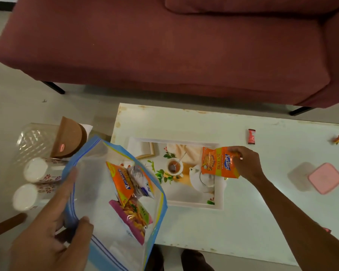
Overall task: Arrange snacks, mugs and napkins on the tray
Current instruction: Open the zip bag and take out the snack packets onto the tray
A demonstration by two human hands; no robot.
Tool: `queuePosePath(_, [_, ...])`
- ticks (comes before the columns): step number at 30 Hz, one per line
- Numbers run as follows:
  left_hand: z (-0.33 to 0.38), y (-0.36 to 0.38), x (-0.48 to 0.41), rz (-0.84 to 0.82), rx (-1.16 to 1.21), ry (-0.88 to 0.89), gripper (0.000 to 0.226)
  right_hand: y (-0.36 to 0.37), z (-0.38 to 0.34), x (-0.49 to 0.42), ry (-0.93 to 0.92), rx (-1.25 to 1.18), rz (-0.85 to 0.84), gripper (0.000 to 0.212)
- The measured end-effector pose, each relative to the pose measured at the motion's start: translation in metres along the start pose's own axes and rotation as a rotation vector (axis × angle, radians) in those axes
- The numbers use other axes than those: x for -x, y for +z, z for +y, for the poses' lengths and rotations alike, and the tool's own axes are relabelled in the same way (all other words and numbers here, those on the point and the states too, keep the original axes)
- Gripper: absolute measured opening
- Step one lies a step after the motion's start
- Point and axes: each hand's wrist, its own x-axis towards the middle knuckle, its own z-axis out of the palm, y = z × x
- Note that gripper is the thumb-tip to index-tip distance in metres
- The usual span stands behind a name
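A white tray [192,204] printed with a teapot and teacup picture lies on the white table [262,202]. My right hand [247,165] holds an orange Kurkure snack packet [218,162] over the tray's right side. My left hand [53,227] grips a clear zip bag [110,218] with a blue edge, held up at the table's left end. Inside the bag are another orange packet [121,180], a white packet [142,181] and a pink-edged packet [134,218]. Two white floral mugs [37,169] lie on their sides at the left.
A maroon sofa [164,45] stands behind the table. A small red wrapper [251,136] and a crumpled candy wrapper [338,139] lie on the table's far side. A container with a pink lid [325,178] sits at right. A clear container with a brown lid [69,139] is at left.
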Motion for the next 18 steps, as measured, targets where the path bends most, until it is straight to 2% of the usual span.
queuePosePath(4, [0.031,0.005,0.0,0.037,0.018,-0.004,0.096,-0.006,-0.01,0.002,0.026,0.128,-0.081,0.03])
queuePosePath(6, [0.043,0.006,-0.001,0.044,0.082,-0.029,0.094,-0.018,-0.036,0.015,-0.007,0.189,-0.02,0.03])
queuePosePath(9, [0.055,0.004,0.001,0.002,0.095,-0.011,0.094,-0.05,-0.111,0.068,-0.188,-0.041,0.178,0.024])
queuePosePath(11, [0.055,0.003,0.003,-0.002,0.087,-0.012,0.093,-0.075,-0.174,0.122,-0.321,-0.248,0.217,0.017])
queuePosePath(14, [0.061,-0.001,0.009,-0.029,0.125,-0.038,0.091,-0.087,-0.253,0.193,-0.563,-0.433,0.038,0.012])
queuePosePath(16, [0.066,-0.003,0.013,-0.067,0.135,0.007,0.088,-0.076,-0.284,0.212,-0.721,-0.262,-0.196,0.014])
queuePosePath(18, [0.073,-0.011,0.017,-0.082,0.15,0.062,0.085,-0.056,-0.305,0.208,-0.832,0.122,-0.395,0.022])
